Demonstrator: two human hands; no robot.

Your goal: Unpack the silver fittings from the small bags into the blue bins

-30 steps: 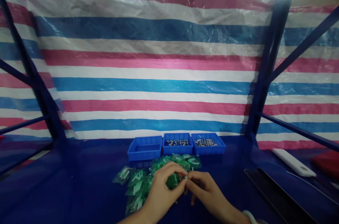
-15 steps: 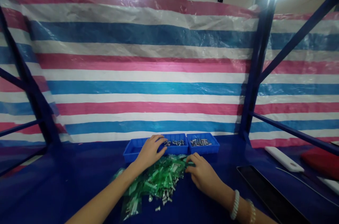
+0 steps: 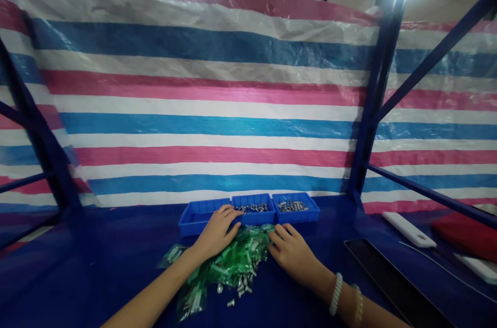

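A heap of small green-tinted plastic bags [image 3: 233, 261] lies on the blue table, with loose metal screws [image 3: 244, 283] at its near edge. My left hand [image 3: 218, 229] is over the heap's upper left, fingers apart, by the front of the middle blue bin [image 3: 254, 218]; nothing shows in it. At the heap's right edge is my right hand [image 3: 291, 251], its fingers bent down at the bags; whether it grips anything is hidden. Small metal parts lie in the middle bin and in the right blue bin [image 3: 297, 215]. The left blue bin [image 3: 198, 218] shows no parts.
To the right lie a dark phone-like slab [image 3: 392, 279], a white device [image 3: 409, 229], a thin cable [image 3: 446, 270] and a red item [image 3: 466, 235]. Blue rack posts [image 3: 368, 110] stand at both sides, with a striped sheet [image 3: 213, 126] behind.
My left hand has drawn back slightly from the middle bin. My right hand has shifted a little left, onto the bags' edge, with its fingers closer in. The view has shifted slightly.
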